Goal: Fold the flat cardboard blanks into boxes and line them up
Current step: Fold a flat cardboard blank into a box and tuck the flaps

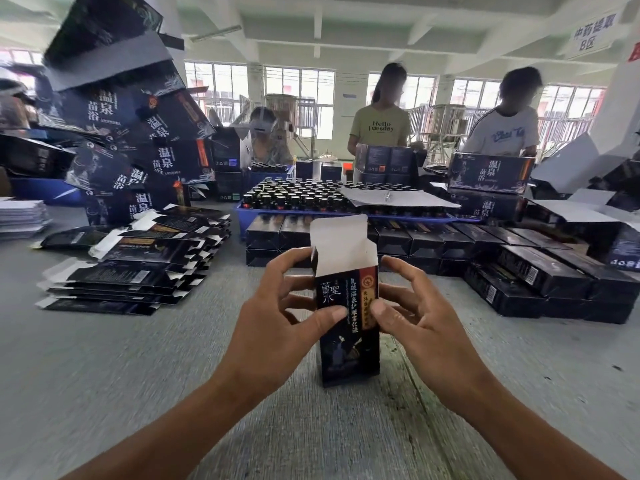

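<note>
Two hands hold one box (348, 317) upright above the grey counter (104, 375), in the middle of the head view. Left hand (277, 317) grips the box's left side, thumb pressed on the dark printed front, fingers curled round the back. Right hand (412, 313) grips the right side, thumb on the front's orange strip, fingers bent behind. The box's top is open, its white lid flap (337, 237) standing up.

Left of the box and farther back lies a pile of flat blanks (138, 265), loosely stacked on the counter. Behind the box runs a row of finished boxes (433, 237), lying side by side in two layers; more are stacked to the right (540, 282). Behind that row sits a blue tray (242, 214) of dark bottles (298, 195). Beyond the tray, three people (379, 129) stand at the counter's far side. Larger printed cartons (138, 133) tower behind the blanks.
</note>
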`<state>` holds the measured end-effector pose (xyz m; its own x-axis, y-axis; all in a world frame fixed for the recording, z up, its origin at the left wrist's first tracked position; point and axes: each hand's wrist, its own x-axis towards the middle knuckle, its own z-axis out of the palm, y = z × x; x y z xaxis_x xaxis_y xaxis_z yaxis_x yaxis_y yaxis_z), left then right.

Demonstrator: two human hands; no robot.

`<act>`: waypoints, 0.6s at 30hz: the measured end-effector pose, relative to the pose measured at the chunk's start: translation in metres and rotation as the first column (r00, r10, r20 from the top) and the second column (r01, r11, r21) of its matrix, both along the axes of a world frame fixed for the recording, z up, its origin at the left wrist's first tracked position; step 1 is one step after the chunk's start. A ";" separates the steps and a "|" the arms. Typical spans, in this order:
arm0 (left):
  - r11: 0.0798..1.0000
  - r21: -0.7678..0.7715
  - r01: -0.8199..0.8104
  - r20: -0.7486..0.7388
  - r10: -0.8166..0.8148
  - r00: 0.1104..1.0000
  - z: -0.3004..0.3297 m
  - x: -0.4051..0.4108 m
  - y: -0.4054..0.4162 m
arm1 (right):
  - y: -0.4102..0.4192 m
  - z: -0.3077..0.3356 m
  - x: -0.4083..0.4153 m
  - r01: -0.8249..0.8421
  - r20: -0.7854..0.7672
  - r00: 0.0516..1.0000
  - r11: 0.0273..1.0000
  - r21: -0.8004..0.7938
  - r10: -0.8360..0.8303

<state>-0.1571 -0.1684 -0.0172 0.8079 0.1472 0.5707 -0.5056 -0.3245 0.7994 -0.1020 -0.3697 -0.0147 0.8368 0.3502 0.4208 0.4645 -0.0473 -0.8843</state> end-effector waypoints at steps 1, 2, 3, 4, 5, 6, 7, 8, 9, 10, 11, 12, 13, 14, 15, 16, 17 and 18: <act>0.999 0.042 -0.008 0.023 0.007 1.000 0.000 -0.001 0.000 | 0.000 0.001 -0.001 -0.011 0.012 1.000 1.000 -0.006 0.011; 0.997 0.082 -0.015 0.043 0.011 0.999 0.000 -0.001 -0.001 | 0.001 0.002 -0.003 -0.026 0.021 0.999 1.000 -0.007 0.026; 0.994 0.111 -0.019 0.056 0.013 0.998 0.000 -0.001 -0.001 | 0.001 0.003 -0.005 -0.044 0.028 0.999 0.999 -0.005 0.044; 0.992 0.123 -0.018 0.063 0.010 0.998 -0.001 -0.001 -0.002 | 0.001 0.004 -0.006 -0.060 0.034 0.998 0.998 -0.001 0.060; 0.993 0.120 -0.009 0.066 0.001 0.998 -0.002 -0.001 -0.002 | 0.001 0.005 -0.007 -0.075 0.040 0.996 0.997 0.005 0.074; 0.993 0.114 0.002 0.067 -0.010 0.998 -0.003 0.000 -0.002 | 0.001 0.005 -0.007 -0.086 0.043 0.995 0.996 0.010 0.086; 0.994 0.108 0.011 0.066 -0.018 0.998 -0.003 0.000 -0.002 | 0.001 0.006 -0.008 -0.093 0.045 0.995 0.996 0.012 0.092; 0.995 0.101 0.018 0.062 -0.024 0.998 -0.003 -0.001 -0.002 | 0.001 0.007 -0.008 -0.095 0.051 0.994 0.995 0.008 0.094; 0.996 0.089 0.027 0.056 -0.032 0.998 -0.002 -0.001 -0.002 | 0.001 0.007 -0.009 -0.093 0.060 0.994 0.996 0.000 0.093; 0.996 0.076 0.038 0.051 -0.042 0.998 -0.001 -0.002 -0.001 | 0.000 0.008 -0.009 -0.090 0.071 0.993 0.996 -0.008 0.090; 0.997 0.064 0.046 0.048 -0.049 0.998 0.000 -0.002 -0.001 | 0.000 0.008 -0.009 -0.087 0.079 0.993 0.996 -0.014 0.087; 0.997 0.057 0.051 0.046 -0.053 0.998 0.001 -0.002 -0.001 | 0.000 0.009 -0.009 -0.083 0.083 0.993 0.996 -0.018 0.085; 0.997 0.053 0.050 0.044 -0.053 0.998 0.001 -0.003 -0.001 | 0.000 0.009 -0.009 -0.080 0.085 0.993 0.997 -0.018 0.081; 0.998 0.050 0.048 0.044 -0.050 0.998 0.002 -0.004 -0.001 | 0.000 0.010 -0.010 -0.078 0.083 0.993 0.997 -0.010 0.078; 0.998 0.050 0.042 0.045 -0.045 0.998 0.002 -0.004 -0.002 | 0.000 0.011 -0.010 -0.077 0.081 0.994 0.997 0.004 0.076; 0.998 0.054 0.034 0.049 -0.037 0.998 0.003 -0.005 -0.003 | 0.000 0.012 -0.011 -0.077 0.080 0.994 0.997 0.023 0.075; 0.998 0.063 0.022 0.057 -0.026 0.998 0.004 -0.006 -0.004 | 0.000 0.012 -0.012 -0.079 0.080 0.994 0.996 0.042 0.075; 0.997 0.072 0.008 0.070 -0.014 0.997 0.005 -0.007 -0.005 | 0.001 0.013 -0.013 -0.080 0.082 0.994 0.995 0.063 0.075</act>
<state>-0.1637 -0.1738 -0.0123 0.7667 0.0952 0.6349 -0.5636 -0.3738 0.7366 -0.1151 -0.3686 -0.0018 0.7713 0.3823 0.5088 0.5331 0.0486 -0.8447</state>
